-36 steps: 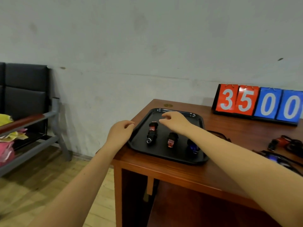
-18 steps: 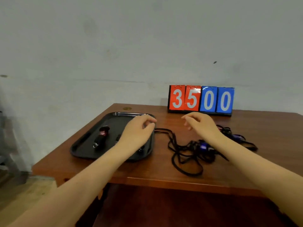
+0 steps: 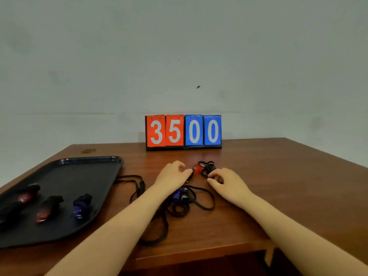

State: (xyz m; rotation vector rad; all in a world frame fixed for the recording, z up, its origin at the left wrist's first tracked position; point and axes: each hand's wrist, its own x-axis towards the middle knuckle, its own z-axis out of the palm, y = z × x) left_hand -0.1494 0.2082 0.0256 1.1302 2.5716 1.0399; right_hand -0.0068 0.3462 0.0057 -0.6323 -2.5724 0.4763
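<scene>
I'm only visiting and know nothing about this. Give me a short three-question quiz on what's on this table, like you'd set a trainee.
1. True or false: the black tray lies to the right of both the left hand and the right hand.
2. What does the scoreboard read? A 0035; B 3500; C 5300.
3. Fill in: the whistle between the hands, beside a bundle of black cord, is ___ in colour.
Key: 1 false; 2 B; 3 red.
</scene>
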